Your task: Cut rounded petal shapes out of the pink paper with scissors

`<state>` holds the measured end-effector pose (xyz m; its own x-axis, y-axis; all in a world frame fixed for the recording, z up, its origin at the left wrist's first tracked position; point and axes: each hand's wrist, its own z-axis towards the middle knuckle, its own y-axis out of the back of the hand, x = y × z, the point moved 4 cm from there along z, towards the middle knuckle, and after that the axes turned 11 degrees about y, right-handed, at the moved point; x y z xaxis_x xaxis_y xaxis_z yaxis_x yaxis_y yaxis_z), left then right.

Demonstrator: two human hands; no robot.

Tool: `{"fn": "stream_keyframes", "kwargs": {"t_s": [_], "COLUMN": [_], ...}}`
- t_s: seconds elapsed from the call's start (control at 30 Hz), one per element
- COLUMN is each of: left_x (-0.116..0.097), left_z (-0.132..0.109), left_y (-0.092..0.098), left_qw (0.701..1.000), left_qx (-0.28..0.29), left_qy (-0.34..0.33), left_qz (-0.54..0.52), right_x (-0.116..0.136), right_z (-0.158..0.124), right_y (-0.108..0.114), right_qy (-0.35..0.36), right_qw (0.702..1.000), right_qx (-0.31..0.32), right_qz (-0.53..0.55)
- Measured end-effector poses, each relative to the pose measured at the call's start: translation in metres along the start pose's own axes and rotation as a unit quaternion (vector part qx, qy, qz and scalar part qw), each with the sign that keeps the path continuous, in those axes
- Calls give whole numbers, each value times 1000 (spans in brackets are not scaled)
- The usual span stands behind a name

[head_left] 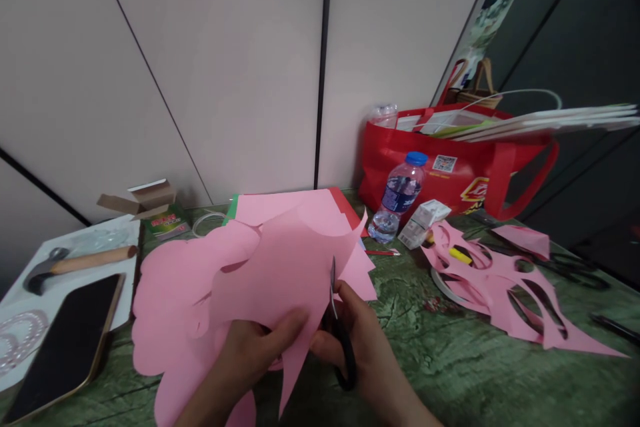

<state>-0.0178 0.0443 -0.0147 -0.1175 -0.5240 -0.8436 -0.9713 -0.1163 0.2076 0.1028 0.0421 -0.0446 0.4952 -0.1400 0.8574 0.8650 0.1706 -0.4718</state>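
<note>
My left hand [260, 350] grips a sheet of pink paper [280, 267], its thumb on top and its other fingers hidden beneath. The sheet has curved, cut edges and a pointed strip hanging at its lower right. In my right hand [363, 337] is a pair of scissors [341, 340] with dark handles, its blades pointing up along the sheet's right side. How far the blades are apart I cannot tell. Under and left of the held sheet lies a large scalloped pink paper shape [175, 300]. More pink paper [295, 200] is stacked behind.
A water bottle [400, 197], a small white carton [424, 222] and a red bag [450, 170] stand at the back right. Pink paper scraps [500, 294] lie to the right. On the left are a phone [67, 347], a hammer [83, 262] and an opened small box [163, 220].
</note>
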Motion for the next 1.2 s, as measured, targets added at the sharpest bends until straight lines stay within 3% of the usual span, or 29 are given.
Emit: {"fn": "stream_keyframes", "kwargs": {"t_s": [0.13, 0.4, 0.73, 1.2], "left_x": [-1, -4, -3, -6], "left_z": [-3, -3, -1, -3], "left_y": [-2, -1, 2, 2], "left_qw": [1000, 1000, 999, 1000], "left_qx": [13, 22, 24, 28], "left_qy": [20, 11, -1, -8], "left_qz": [7, 18, 23, 2], "right_x": [3, 1, -1, 5], "right_z": [1, 0, -2, -1], "right_y": [-3, 0, -1, -2], "right_qy": [7, 0, -7, -20], "right_qw": [1000, 999, 999, 999], "right_qx": [7, 4, 36, 21], "right_qz": [0, -38, -11, -21]}}
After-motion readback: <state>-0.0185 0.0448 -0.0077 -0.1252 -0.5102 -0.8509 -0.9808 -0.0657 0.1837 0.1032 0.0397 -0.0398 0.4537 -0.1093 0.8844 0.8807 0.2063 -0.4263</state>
